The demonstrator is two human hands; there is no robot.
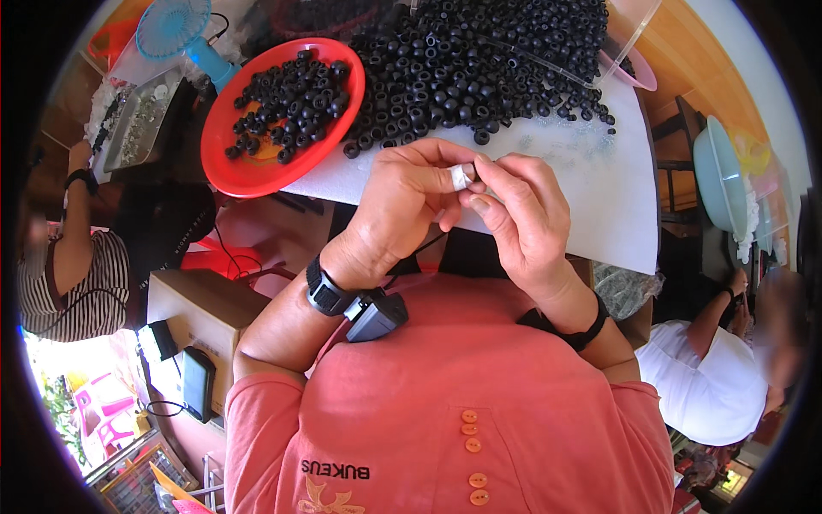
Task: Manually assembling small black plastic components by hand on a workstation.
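My left hand and my right hand meet over the near edge of the white tabletop. Both are closed, thumbs and fingertips pinched together and nearly touching. Whatever lies between the fingertips is too small or hidden to name. A white wrap sits round the tip of my left thumb. Just beyond my hands spreads a large heap of black ring-shaped pieces with holes through them. Left of the heap, a red plate carries more of these black pieces.
Small clear bits lie scattered right of the heap. A pale blue fan stands behind the plate. A cardboard box is at my left, a light blue basin at the right. Other people sit on the left and right.
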